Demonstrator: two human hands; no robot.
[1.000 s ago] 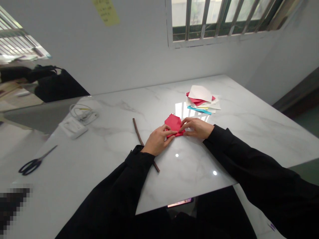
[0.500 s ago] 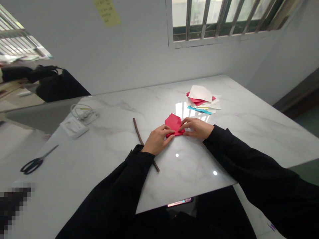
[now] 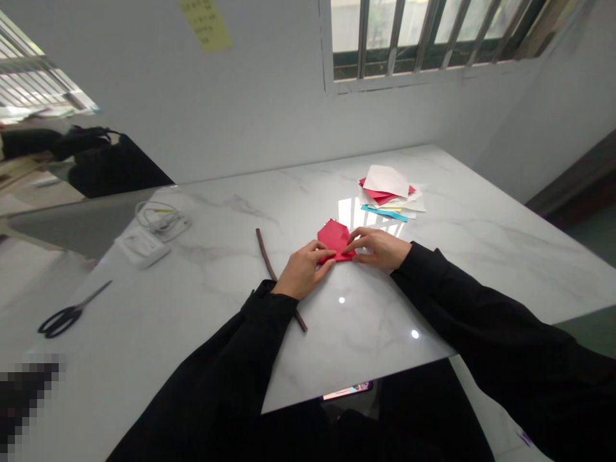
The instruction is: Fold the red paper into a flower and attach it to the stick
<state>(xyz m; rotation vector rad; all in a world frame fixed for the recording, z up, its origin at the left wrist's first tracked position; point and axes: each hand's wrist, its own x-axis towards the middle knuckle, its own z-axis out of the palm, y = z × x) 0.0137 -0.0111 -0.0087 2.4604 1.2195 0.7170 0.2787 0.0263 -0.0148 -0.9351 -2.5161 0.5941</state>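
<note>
Red paper (image 3: 333,234), one piece: one left hand (image 3: 299,271), one right hand (image 3: 383,249), fingers (image 3: 362,235) seemingly pinching it.

Red ppr (image 3: 333,235) partly under L fingers (image 3: 323,253)

Red paper (image 3: 333,235) is held on the surface (image 3: 481,250) by the left hand (image 3: 301,272) and the right hand (image 3: 381,248); a stick (image 3: 265,253) is partly covered by the left sleeve (image 3: 255,340).

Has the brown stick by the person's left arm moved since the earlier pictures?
No. Judged against the edges of the white table, the brown stick lies in the same place at the same slant, partly hidden by the left sleeve.
</note>
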